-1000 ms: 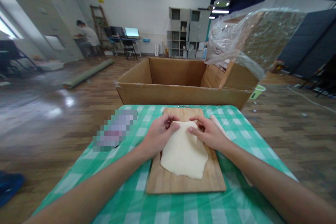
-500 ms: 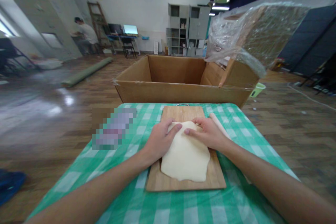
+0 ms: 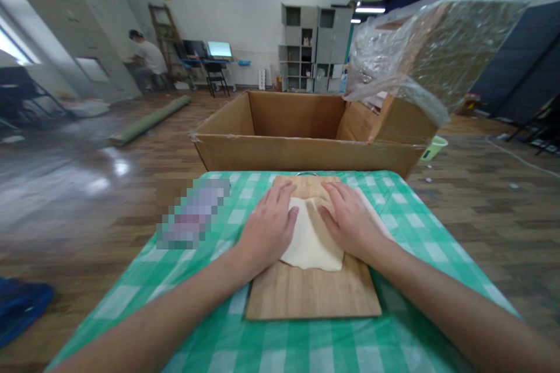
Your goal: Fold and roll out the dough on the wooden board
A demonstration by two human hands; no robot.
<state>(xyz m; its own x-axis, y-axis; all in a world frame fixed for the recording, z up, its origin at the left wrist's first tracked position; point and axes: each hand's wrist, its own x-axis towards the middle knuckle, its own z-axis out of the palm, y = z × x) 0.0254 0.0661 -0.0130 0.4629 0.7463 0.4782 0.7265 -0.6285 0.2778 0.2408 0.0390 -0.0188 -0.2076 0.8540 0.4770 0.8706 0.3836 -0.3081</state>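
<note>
A pale sheet of dough lies on a wooden cutting board on a table with a green and white checked cloth. My left hand rests flat on the dough's left side, fingers stretched forward. My right hand lies flat on its right side, fingers together and pointing away from me. Both palms cover much of the dough. A light wooden rolling pin shows just right of my right hand, mostly hidden by it.
A large open cardboard box stands right behind the table. Crumpled clear plastic wrap hangs over its right side. A blurred patch sits at the table's left. A person stands far back left near desks.
Both hands have gone from pinching the dough's far edge to pressing flat on it. The dough now looks shorter, gathered toward the board's far half.
</note>
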